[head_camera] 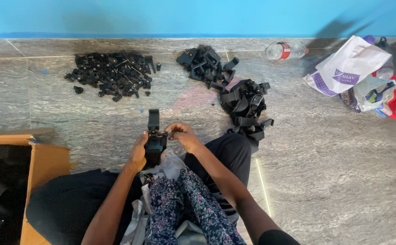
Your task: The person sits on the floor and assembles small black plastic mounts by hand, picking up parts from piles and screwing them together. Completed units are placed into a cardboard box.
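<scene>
Both hands' grip, left hand (137,152), right hand (184,135), angular black plastic bracket (154,136)

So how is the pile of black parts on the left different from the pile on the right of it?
The left pile of small black parts holds many tiny pieces spread flat and loose. The right pile of black brackets holds larger, angular pieces, stacked higher and stretching toward the person's knee. Stray bits lie around the left pile; the right pile stays more bunched. Both are black and lie on the stone floor.
</scene>
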